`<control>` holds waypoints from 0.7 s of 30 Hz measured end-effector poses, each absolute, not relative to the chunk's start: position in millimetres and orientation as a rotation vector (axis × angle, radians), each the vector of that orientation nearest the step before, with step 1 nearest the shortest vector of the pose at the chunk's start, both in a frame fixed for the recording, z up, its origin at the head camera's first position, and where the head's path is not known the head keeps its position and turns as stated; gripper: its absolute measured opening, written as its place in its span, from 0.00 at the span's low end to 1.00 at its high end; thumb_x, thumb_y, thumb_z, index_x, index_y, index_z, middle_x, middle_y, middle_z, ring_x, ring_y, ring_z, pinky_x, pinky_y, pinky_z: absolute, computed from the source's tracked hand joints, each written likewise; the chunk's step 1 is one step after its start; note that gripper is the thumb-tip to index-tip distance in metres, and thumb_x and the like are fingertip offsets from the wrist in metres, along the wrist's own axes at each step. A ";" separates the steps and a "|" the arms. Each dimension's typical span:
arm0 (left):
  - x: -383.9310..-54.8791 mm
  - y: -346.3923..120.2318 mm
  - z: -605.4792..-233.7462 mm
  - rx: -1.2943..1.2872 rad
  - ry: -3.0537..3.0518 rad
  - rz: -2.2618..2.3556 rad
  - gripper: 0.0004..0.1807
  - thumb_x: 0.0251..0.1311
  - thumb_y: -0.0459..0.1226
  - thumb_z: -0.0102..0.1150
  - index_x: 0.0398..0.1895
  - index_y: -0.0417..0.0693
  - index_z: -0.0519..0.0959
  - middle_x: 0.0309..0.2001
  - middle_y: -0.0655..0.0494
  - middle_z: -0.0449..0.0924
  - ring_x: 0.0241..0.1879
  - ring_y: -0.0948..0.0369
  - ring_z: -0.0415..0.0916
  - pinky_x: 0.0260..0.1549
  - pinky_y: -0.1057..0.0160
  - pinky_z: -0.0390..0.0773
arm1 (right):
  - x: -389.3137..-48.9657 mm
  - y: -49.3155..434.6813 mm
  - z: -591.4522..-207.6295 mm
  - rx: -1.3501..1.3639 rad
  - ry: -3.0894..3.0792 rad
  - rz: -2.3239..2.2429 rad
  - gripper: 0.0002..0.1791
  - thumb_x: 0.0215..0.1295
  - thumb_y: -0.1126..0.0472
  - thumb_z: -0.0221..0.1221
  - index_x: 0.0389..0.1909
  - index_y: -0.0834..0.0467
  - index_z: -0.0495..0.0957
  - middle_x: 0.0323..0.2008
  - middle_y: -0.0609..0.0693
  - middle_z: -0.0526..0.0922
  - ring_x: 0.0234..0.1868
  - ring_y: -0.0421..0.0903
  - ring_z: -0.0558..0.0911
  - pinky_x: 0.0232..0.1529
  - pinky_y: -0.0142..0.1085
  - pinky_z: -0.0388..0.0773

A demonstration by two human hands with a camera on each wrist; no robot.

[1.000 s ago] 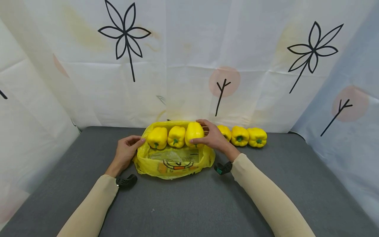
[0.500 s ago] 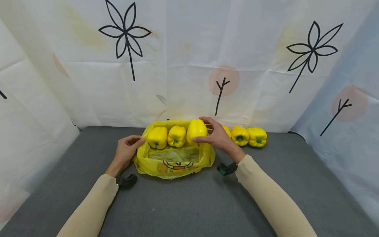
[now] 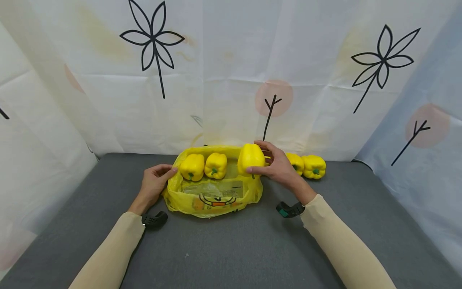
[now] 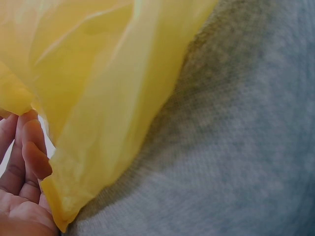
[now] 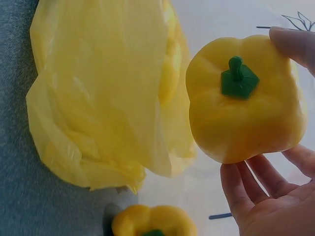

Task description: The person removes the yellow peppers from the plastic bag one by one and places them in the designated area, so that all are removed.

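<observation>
In the head view, a yellow plastic bag [image 3: 213, 209] lies on the table with its mouth spread wide. Two yellow bell peppers, one at the left [image 3: 192, 167] and one beside it [image 3: 216, 165], sit inside. My left hand [image 3: 153, 184] pinches the bag's left rim between thumb and fingers. My right hand [image 3: 279, 166] grips another yellow bell pepper [image 5: 246, 103], raised over the bag's right rim. The right wrist view shows its green stem, with the thumb on one side and fingers on the other. That view also shows the bag's side wall [image 5: 98, 88] next to the held pepper.
To the right of the bag, a row of yellow bell peppers stands along the back, including one at the end [image 3: 314, 167]; the right hand partly covers this row. The grey table [image 3: 223, 253] meets a white patterned cloth [image 3: 231, 80] behind and at both sides.
My right hand has lifted the pepper from its spot beside the two others in the bag and carried it right and slightly up. The left hand stays in place on the rim.
</observation>
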State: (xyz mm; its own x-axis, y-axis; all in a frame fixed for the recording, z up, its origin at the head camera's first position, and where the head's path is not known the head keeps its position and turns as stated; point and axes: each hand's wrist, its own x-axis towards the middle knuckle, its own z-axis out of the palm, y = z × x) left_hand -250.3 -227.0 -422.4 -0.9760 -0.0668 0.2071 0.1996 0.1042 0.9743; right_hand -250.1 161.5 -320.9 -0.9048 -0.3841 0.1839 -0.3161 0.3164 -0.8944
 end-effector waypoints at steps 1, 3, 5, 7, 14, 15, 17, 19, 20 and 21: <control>-250.3 -227.0 -422.3 -0.138 -2.183 -1.971 0.21 0.69 0.38 0.65 0.53 0.26 0.79 0.36 0.64 0.83 0.38 0.66 0.79 0.37 0.70 0.81 | -248.6 163.8 -320.5 -0.661 2.494 -1.680 0.46 0.59 0.60 0.73 0.77 0.54 0.61 0.69 0.56 0.68 0.62 0.57 0.75 0.58 0.52 0.78; -249.7 -226.2 -421.6 -0.136 -2.185 -1.973 0.22 0.69 0.39 0.65 0.53 0.25 0.79 0.36 0.64 0.83 0.38 0.66 0.79 0.37 0.70 0.81 | -246.3 168.8 -320.6 -0.655 2.489 -1.685 0.46 0.60 0.60 0.73 0.77 0.53 0.60 0.69 0.56 0.67 0.62 0.57 0.76 0.57 0.51 0.78; -249.5 -225.7 -421.1 -0.136 -2.184 -1.974 0.22 0.69 0.39 0.65 0.53 0.25 0.79 0.36 0.64 0.83 0.38 0.66 0.79 0.38 0.70 0.81 | -244.2 173.9 -321.5 -0.640 2.493 -1.686 0.46 0.60 0.60 0.73 0.77 0.52 0.60 0.70 0.55 0.67 0.62 0.57 0.75 0.56 0.51 0.78; -249.0 -226.0 -421.1 -0.145 -2.184 -1.973 0.22 0.69 0.39 0.65 0.53 0.25 0.79 0.36 0.65 0.83 0.38 0.66 0.79 0.38 0.71 0.81 | -242.6 179.3 -322.9 -0.631 2.503 -1.682 0.47 0.60 0.60 0.73 0.77 0.52 0.60 0.70 0.55 0.67 0.62 0.57 0.75 0.57 0.51 0.78; -249.8 -226.7 -421.7 -0.136 -2.186 -1.976 0.22 0.69 0.39 0.65 0.53 0.25 0.79 0.36 0.64 0.83 0.38 0.66 0.79 0.37 0.70 0.81 | -233.8 197.3 -328.4 -0.609 2.544 -1.689 0.46 0.60 0.61 0.73 0.77 0.55 0.60 0.69 0.56 0.67 0.61 0.56 0.75 0.58 0.47 0.77; -249.8 -226.8 -421.8 -0.132 -2.186 -1.974 0.22 0.69 0.39 0.65 0.53 0.25 0.79 0.36 0.64 0.83 0.38 0.66 0.79 0.37 0.70 0.81 | -232.1 199.9 -328.8 -0.607 2.544 -1.696 0.46 0.61 0.62 0.73 0.77 0.55 0.60 0.69 0.56 0.67 0.61 0.57 0.75 0.58 0.45 0.77; -250.2 -227.0 -422.4 -0.127 -2.186 -1.968 0.22 0.68 0.40 0.66 0.52 0.26 0.80 0.36 0.64 0.83 0.38 0.65 0.79 0.38 0.70 0.81 | -229.1 205.0 -329.8 -0.598 2.548 -1.705 0.46 0.61 0.62 0.72 0.77 0.55 0.59 0.69 0.57 0.67 0.62 0.57 0.75 0.57 0.40 0.77; -250.6 -227.4 -423.2 -0.129 -2.184 -1.964 0.21 0.68 0.40 0.66 0.51 0.28 0.81 0.36 0.64 0.83 0.38 0.65 0.79 0.38 0.70 0.81 | -226.4 209.5 -330.6 -0.587 2.545 -1.717 0.46 0.62 0.62 0.72 0.77 0.55 0.59 0.69 0.57 0.67 0.62 0.56 0.75 0.56 0.35 0.77; -250.8 -227.9 -423.7 -0.134 -2.185 -1.961 0.20 0.68 0.40 0.66 0.50 0.29 0.81 0.36 0.64 0.83 0.38 0.65 0.79 0.38 0.70 0.81 | -225.1 211.4 -331.0 -0.581 2.541 -1.726 0.46 0.62 0.63 0.72 0.77 0.56 0.59 0.68 0.57 0.67 0.62 0.57 0.75 0.55 0.33 0.77; -251.2 -228.2 -424.3 -0.134 -2.184 -1.960 0.19 0.68 0.40 0.66 0.50 0.30 0.82 0.36 0.63 0.83 0.38 0.65 0.79 0.38 0.70 0.81 | -223.7 213.0 -331.2 -0.581 2.534 -1.734 0.46 0.62 0.63 0.71 0.77 0.56 0.58 0.68 0.58 0.67 0.62 0.57 0.74 0.54 0.31 0.77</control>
State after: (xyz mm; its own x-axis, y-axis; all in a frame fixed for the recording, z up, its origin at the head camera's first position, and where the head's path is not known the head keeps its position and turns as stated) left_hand -251.2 -228.2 -424.3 -0.9752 -0.0682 0.2106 0.2020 0.1145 0.9727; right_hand -223.7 213.0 -331.2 -0.9308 -0.3107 0.1925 -0.2919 0.3150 -0.9031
